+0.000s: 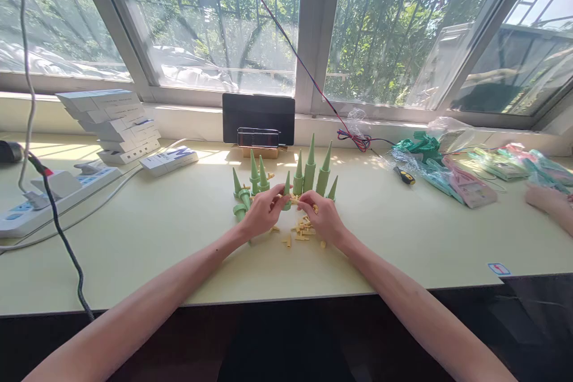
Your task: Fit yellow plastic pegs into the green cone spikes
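Note:
My left hand is closed round a green plastic spike, which stands point up between its fingers. Close beside it, my right hand pinches a small yellow plastic piece at the spike's side. Whether the two touch cannot be made out. Several green spikes stand upright behind my right hand. More green spikes are behind my left hand, and one green spike leans or lies beside it. Several loose yellow pieces lie on the table under and between my hands.
A dark tablet leans at the window behind the spikes. White boxes are stacked at left, near a power strip and cables. To the right lie a yellow-black tool and bagged parts. Another person's hand shows far right.

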Demonstrator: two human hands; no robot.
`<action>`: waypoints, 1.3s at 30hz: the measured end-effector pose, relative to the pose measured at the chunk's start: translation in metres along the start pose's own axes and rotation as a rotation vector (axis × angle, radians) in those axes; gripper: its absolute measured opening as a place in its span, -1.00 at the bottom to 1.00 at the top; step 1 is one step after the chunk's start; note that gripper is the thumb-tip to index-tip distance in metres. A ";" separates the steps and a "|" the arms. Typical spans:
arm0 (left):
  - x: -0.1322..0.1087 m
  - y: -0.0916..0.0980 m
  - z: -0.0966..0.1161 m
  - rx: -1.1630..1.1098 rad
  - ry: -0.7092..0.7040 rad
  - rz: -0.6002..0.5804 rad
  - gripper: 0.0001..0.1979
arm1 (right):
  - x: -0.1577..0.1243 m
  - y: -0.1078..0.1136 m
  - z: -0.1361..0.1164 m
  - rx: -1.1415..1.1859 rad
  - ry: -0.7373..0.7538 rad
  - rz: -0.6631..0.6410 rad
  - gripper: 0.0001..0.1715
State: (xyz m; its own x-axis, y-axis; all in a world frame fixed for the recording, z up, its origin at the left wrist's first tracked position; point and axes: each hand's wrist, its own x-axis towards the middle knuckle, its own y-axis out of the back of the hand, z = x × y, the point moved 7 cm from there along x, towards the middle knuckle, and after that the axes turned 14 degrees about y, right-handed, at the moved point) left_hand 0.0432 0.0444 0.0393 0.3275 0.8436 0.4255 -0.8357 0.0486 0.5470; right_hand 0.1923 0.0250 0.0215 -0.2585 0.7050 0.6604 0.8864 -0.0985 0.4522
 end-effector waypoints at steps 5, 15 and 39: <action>-0.001 -0.002 -0.001 0.023 -0.005 -0.006 -0.76 | 0.000 0.000 0.001 -0.003 0.001 -0.007 -0.87; -0.002 -0.005 -0.008 0.093 0.014 -0.017 -0.76 | 0.000 -0.005 0.000 -0.073 0.064 -0.077 -0.84; -0.003 -0.004 0.000 0.164 -0.040 -0.056 -0.79 | -0.003 -0.008 0.008 -0.168 0.073 -0.112 -0.83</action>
State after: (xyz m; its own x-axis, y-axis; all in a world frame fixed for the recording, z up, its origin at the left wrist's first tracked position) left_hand 0.0458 0.0420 0.0359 0.3915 0.8201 0.4173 -0.7337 0.0046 0.6794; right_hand 0.1890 0.0294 0.0109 -0.3841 0.6659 0.6396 0.7760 -0.1425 0.6144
